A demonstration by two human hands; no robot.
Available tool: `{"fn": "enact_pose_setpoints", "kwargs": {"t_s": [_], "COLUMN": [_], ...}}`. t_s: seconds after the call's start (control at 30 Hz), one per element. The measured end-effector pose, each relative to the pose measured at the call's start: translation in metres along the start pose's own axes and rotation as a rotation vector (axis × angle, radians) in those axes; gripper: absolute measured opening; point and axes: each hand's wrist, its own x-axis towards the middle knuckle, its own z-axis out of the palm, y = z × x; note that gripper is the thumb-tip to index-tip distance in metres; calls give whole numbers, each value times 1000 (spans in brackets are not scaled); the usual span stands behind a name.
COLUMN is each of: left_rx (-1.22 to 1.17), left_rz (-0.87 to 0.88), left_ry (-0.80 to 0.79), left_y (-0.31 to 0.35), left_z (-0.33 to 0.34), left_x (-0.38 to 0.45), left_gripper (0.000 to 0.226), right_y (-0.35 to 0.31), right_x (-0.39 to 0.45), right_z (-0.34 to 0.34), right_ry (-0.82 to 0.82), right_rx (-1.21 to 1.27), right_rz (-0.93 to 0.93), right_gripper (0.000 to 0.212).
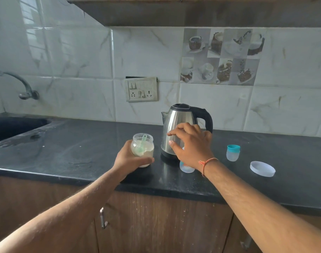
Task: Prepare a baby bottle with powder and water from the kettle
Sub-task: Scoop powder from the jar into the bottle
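Note:
A clear jar of white powder (142, 146) with a green scoop (142, 143) standing in it rests on the black counter (83, 157). My left hand (127, 157) is wrapped around the jar from the left and below. My right hand (190, 143) hovers with fingers spread in front of the steel kettle (179, 123), above the small clear baby bottle (186, 168), which it partly hides. The hand holds nothing. The bottle's teal-ringed cap (233, 152) stands to the right, and the jar's white lid (262, 168) lies further right.
A dark sink (13, 128) with a wall tap (19, 84) is at the far left. A socket panel (141, 89) sits on the tiled wall behind the kettle. Wooden cabinet doors run under the counter's front edge.

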Motion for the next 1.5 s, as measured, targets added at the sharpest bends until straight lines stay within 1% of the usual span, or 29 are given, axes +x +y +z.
{"fn": "enact_pose_setpoints", "kwargs": {"t_s": [0.17,0.37,0.47,0.57,0.77,0.83,0.9,1.0,1.07,1.13,1.2,1.23,1.3,1.33,1.43,1.5], "left_rx": [71,52,27,-4,-17,-18,-27,-46,-49,-54,-57,-55,-52,-52,-50,-51], "left_rz": [174,296,319,320,336,341,333,322,322,320,318,318,320,318,312,307], "left_ry": [-98,-215,-246,-265,-272,-273,-267,-260,-255,-253,-251,-250,-248,-248,-254,-254], "left_y": [16,19,14,11,9,10,9,8,8,8,9,9,9,9,9,9], "left_z": [22,38,38,38,40,40,40,39,39,39,39,39,39,39,39,39], "left_x": [-4,3,7,9,10,10,10,10,10,10,10,10,11,11,11,11], "left_gripper": [86,101,103,105,106,106,106,105,104,104,104,104,105,104,103,103], "right_y": [-7,-4,-1,-3,-15,-18,-18,-18,-20,-21,-18,-15,-8,-6,-3,-3], "right_x": [17,28,30,37,54,57,58,52,45,39,36,36,36,37,38,40], "right_z": [-13,-21,-20,-21,-28,-28,-27,-23,-19,-15,-12,-11,-13,-14,-17,-18], "right_ry": [-190,-316,-366,-418,-606,-634,-598,-467,-399,-355,-290,-226,-98,-64,-56,-76], "right_rx": [-83,-169,-179,-201,-356,-377,-334,-124,17,66,49,18,-87,-133,-197,-182], "right_rz": [-9,10,31,13,-56,-71,-77,-66,-66,-102,-199,-271,-414,-464,-555,-574], "right_gripper": [25,31,33,33,26,23,19,12,16,25,32,32,33,36,43,37]}}
